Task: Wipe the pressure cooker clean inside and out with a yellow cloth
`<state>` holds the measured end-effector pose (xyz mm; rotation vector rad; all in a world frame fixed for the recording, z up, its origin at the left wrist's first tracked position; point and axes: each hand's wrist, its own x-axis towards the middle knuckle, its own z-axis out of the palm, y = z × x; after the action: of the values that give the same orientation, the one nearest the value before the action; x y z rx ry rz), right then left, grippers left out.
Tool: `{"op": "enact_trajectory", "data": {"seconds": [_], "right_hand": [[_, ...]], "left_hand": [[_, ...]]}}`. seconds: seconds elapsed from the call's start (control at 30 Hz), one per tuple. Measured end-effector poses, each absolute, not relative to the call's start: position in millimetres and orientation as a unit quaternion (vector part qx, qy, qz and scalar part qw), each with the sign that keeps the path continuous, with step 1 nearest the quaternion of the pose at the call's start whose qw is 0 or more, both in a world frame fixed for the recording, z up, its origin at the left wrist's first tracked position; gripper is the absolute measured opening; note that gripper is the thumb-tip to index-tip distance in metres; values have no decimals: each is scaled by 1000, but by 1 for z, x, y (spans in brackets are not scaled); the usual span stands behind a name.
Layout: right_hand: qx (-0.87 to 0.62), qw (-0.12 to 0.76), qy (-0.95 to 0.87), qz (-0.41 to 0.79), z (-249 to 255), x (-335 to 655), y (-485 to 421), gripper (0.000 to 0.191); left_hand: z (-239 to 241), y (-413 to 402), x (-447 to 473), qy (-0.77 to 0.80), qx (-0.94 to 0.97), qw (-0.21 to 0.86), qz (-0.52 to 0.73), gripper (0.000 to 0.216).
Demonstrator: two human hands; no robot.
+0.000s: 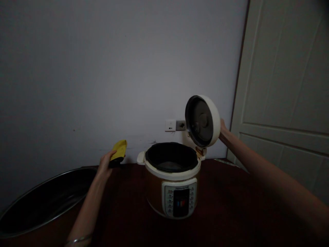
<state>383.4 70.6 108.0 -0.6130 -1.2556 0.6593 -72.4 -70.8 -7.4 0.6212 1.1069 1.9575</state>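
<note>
An electric pressure cooker with a white rim and a front button panel stands on the dark red table. Its round lid is tipped up on the hinge at the right, so the dark inner pot shows. Behind the lid, my right hand is at its outer side; the fingers are mostly hidden. To the left of the cooker, my left hand grips a yellow cloth with a dark underside, held above the table near the wall.
A large dark pot with a metal rim stands at the left, beside my left forearm. Wall sockets sit behind the cooker. A pale panelled door is at the right. The dark red tabletop runs up to the wall.
</note>
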Motion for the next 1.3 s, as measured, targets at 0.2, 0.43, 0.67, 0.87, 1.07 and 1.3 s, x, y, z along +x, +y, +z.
{"op": "enact_trajectory", "data": {"seconds": [0.2, 0.43, 0.67, 0.87, 1.07, 1.3], "right_hand": [[-308, 673, -599, 306, 121, 348, 68, 51], [-322, 578, -716, 222, 120, 315, 67, 54], [-315, 485, -800, 161, 110, 284, 48, 42], [-316, 420, -843, 114, 96, 268, 40, 41], [-300, 385, -866, 110, 88, 263, 39, 42], [-292, 354, -881, 115, 84, 261, 31, 45]], "left_hand": [[-2, -76, -69, 421, 249, 413, 768, 36], [4, -83, -65, 402, 236, 439, 768, 40], [1, -83, -72, 396, 231, 433, 776, 39], [5, -86, -71, 408, 229, 420, 778, 37], [5, -86, -73, 408, 222, 424, 778, 36], [4, -86, -73, 399, 226, 424, 781, 37]]}}
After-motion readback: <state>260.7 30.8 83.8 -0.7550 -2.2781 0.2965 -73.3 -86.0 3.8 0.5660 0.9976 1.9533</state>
